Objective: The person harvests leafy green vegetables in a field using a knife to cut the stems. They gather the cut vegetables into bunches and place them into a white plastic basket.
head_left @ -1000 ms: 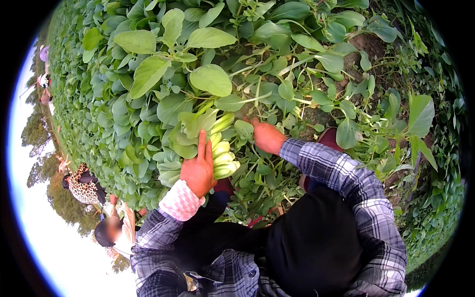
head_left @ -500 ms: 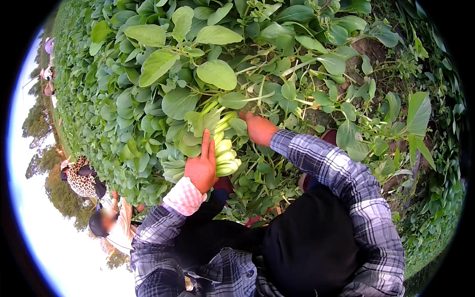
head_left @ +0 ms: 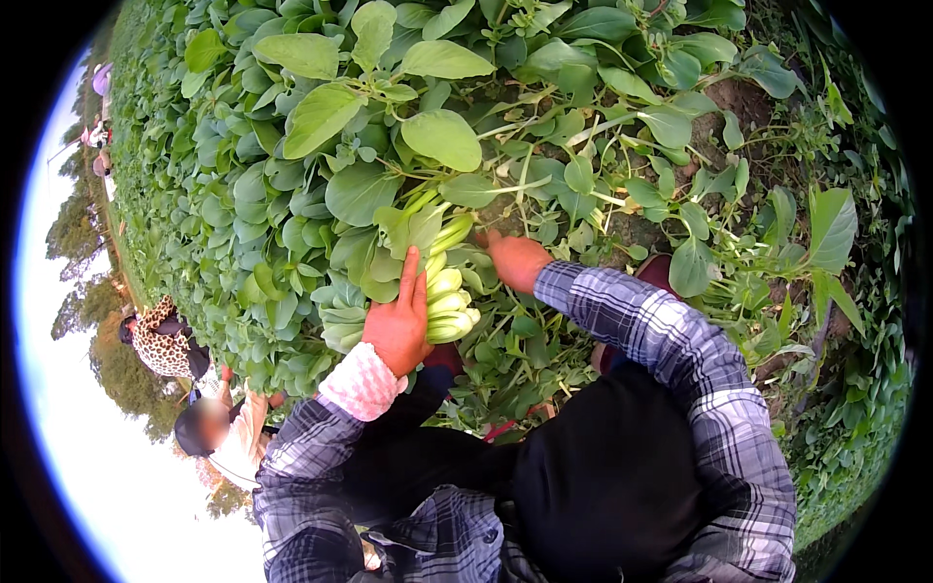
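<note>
Greens (head_left: 447,303) lie bunched near centre, left hand (head_left: 397,330) clasped on them; right hand (head_left: 517,262) is apart at their two o'clock, grip unclear. Little has shifted this past second, so the work seems barely advanced.

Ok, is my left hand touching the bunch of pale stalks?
Touching: the head view shows the left hand lying directly against the bunch, with no gap between them.
</note>
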{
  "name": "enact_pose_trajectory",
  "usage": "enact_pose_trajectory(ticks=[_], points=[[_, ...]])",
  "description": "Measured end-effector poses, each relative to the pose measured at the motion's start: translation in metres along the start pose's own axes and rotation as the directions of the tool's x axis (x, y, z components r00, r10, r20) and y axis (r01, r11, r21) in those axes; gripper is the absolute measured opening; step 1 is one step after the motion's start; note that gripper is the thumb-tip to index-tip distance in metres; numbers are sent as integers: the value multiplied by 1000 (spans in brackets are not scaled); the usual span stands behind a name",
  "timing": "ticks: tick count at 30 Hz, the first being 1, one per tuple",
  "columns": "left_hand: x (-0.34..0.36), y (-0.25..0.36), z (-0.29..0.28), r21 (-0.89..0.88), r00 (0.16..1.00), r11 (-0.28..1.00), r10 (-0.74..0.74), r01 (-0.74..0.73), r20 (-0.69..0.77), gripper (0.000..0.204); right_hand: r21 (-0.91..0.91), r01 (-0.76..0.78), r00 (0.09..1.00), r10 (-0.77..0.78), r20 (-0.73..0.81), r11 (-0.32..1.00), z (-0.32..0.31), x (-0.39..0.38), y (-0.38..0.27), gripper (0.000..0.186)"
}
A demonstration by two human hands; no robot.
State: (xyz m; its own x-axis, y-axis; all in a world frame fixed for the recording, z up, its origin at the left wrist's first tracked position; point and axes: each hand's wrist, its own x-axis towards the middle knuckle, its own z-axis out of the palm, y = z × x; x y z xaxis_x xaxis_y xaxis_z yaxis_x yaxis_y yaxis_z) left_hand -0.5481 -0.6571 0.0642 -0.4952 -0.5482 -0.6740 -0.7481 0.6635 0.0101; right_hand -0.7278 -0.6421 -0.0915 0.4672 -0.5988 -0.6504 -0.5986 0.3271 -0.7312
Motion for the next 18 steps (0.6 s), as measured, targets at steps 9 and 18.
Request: enact_pose_trajectory(ticks=[9, 18], points=[[-14, -11, -35, -12, 1000, 1000, -8, 7, -28, 97, 539, 105, 925, 117, -362, 835, -4, -16, 31, 40], [-24, -19, -33, 7, 990, 994, 107, -107, -88, 93, 965, -153, 977, -114, 180, 214, -24, 18, 6, 52]])
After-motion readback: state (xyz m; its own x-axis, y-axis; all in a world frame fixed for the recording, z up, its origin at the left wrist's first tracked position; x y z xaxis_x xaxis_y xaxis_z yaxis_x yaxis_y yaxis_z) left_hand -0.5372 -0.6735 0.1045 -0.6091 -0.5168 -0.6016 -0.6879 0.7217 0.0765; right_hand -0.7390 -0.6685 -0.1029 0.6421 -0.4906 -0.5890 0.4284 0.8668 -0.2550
